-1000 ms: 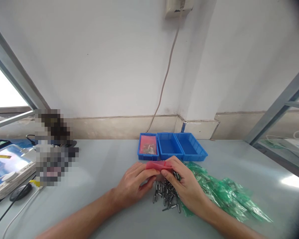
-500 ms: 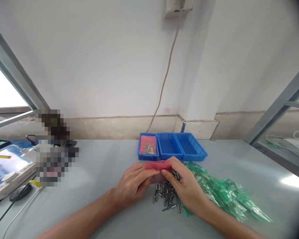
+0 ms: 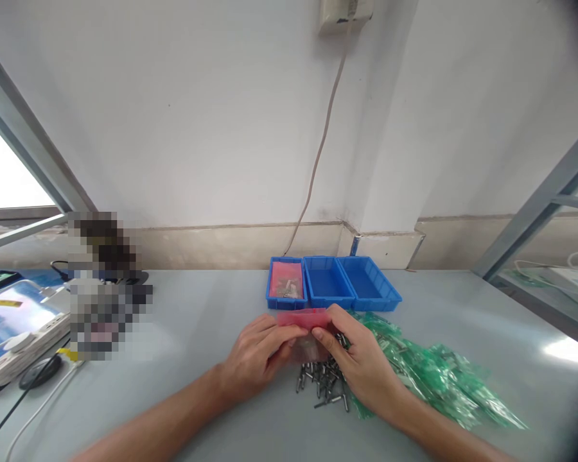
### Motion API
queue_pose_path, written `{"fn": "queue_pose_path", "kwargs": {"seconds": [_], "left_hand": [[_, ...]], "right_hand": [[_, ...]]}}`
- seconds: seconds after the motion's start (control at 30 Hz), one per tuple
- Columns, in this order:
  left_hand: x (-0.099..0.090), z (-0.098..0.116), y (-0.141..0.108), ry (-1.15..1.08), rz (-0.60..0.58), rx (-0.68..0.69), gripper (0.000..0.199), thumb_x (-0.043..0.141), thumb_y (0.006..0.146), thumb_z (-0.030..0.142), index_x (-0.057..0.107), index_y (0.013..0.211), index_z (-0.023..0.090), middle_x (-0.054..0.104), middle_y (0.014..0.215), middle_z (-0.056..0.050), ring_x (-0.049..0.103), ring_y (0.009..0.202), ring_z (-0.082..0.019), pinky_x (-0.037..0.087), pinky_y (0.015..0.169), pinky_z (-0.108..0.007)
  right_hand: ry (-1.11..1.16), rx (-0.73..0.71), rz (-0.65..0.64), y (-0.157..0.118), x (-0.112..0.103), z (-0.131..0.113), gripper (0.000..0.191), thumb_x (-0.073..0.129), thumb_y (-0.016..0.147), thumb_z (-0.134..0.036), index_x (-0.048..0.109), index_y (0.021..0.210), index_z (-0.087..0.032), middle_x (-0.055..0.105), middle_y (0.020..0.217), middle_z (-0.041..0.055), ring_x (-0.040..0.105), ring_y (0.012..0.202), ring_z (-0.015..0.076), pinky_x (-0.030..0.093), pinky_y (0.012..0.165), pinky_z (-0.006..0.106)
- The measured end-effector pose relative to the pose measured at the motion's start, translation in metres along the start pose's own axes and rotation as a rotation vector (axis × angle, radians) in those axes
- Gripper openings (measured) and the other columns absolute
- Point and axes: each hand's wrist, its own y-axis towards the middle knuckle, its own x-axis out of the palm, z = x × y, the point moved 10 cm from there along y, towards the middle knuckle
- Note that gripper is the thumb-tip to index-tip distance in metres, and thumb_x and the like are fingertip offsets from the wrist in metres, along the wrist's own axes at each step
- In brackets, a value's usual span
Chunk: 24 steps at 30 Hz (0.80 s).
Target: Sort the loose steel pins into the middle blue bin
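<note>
A small pink plastic bag (image 3: pixel 302 318) is stretched between my hands above the table. My left hand (image 3: pixel 260 353) pinches its left side, thumb below and fingers on top. At its right side my right hand (image 3: pixel 355 351) grips the edge between thumb and forefinger. Below the bag lies a loose pile of small metal pins (image 3: pixel 324 380), partly covered by the bag and my right hand. Green plastic bags (image 3: pixel 433 366), crumpled and shiny, lie right beside my right hand and forearm.
Behind my hands stand three blue bins side by side. The left bin (image 3: pixel 287 306) holds another pink bag (image 3: pixel 286 273) with metal pieces; the middle bin (image 3: pixel 328 282) and right bin (image 3: pixel 370 282) have bare floors. A power strip (image 3: pixel 24 350) and a mouse (image 3: pixel 40 372) are at left.
The pink bag has tilted and opened out flatter between my fingers, showing more of its lower part. Both hands stay almost in place.
</note>
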Motion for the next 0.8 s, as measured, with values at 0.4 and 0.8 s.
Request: {"fn": "queue_pose_path", "kwargs": {"seconds": [0.4, 0.8], "left_hand": [[0.002, -0.008, -0.003, -0.028, 0.047, -0.060, 0.014, 0.058, 0.109, 0.017, 0.061, 0.122, 0.022, 0.078, 0.099, -0.003, 0.073, 0.083, -0.017, 0.058, 0.080, -0.029], [-0.005, -0.022, -0.014, -0.131, 0.228, -0.172, 0.013, 0.058, 0.108, 0.020, 0.048, 0.110, 0.028, 0.068, 0.090, -0.001, 0.069, 0.074, -0.016, 0.060, 0.069, -0.031]], "right_hand": [[-0.003, 0.047, -0.027, -0.001, 0.004, 0.008, 0.028, 0.048, 0.114, -0.038, 0.055, 0.091, -0.024, 0.058, 0.088, -0.0001, 0.054, 0.079, 0.0193, 0.045, 0.071, 0.030], [-0.001, 0.077, -0.098, -0.001, 0.009, 0.009, 0.025, 0.057, 0.110, -0.042, 0.062, 0.092, -0.024, 0.068, 0.089, 0.0022, 0.064, 0.086, 0.0227, 0.052, 0.077, 0.033]]}}
